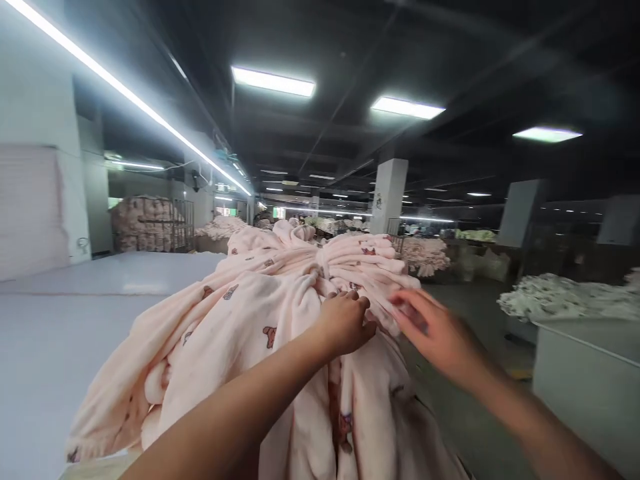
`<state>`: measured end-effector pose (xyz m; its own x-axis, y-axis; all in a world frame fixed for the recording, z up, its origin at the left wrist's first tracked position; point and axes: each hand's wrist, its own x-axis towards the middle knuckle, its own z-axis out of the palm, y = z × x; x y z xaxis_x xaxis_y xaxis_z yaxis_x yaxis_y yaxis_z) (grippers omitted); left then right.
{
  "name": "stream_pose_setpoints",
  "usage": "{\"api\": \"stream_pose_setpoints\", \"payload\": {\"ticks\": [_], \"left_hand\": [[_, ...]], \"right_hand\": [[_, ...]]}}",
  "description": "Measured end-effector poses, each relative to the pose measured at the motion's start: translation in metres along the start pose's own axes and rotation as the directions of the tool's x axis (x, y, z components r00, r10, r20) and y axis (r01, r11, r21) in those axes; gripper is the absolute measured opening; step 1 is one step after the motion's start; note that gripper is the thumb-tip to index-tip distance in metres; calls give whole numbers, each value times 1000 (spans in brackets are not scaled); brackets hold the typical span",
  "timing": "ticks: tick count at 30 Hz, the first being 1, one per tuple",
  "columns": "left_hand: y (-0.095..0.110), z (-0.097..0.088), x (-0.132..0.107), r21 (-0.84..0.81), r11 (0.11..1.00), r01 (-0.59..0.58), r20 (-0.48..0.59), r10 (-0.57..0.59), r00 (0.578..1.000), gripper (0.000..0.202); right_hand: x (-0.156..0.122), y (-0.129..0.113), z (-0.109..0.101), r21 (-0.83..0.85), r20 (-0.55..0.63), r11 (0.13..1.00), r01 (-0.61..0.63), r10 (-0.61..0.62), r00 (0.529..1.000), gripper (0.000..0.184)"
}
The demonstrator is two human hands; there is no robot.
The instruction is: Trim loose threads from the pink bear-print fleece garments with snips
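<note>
A big bundle of pale pink fleece cloth with small bear prints lies heaped in front of me, tied into a knot near its top. My left hand is closed on folds of the cloth just under the knot. My right hand is at the bundle's right side, blurred by motion, its fingers stretched toward the cloth; whether it grips anything cannot be made out.
A wide white table runs along the left. At the right stands a grey bin heaped with patterned white cloth. Further piles of cloth, a wire cage of bundles and pillars fill the hall behind.
</note>
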<state>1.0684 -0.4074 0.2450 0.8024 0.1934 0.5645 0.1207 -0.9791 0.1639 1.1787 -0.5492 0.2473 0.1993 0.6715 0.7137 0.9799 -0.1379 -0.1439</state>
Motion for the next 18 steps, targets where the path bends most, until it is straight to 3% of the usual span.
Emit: {"api": "stream_pose_setpoints", "payload": {"ticks": [4,8,11,14,18], "left_hand": [[-32,36,0,95,987,129,-66,-123,990,25],[-49,46,-27,108,974,198,-134,-183,974,20],[-57,49,-52,87,966,245,-166,-228,959,17],[-68,61,-83,37,966,256,-229,-241,943,13],[-80,80,-127,50,981,187,-370,-156,916,19]], "right_hand": [[122,3,37,-182,15,964,194,-194,981,23],[197,27,87,-262,62,925,277,-270,961,36],[213,60,115,-270,81,946,180,-164,983,39],[195,85,130,-229,104,969,88,-65,992,35],[174,89,137,-82,97,980,183,-175,980,25]]}}
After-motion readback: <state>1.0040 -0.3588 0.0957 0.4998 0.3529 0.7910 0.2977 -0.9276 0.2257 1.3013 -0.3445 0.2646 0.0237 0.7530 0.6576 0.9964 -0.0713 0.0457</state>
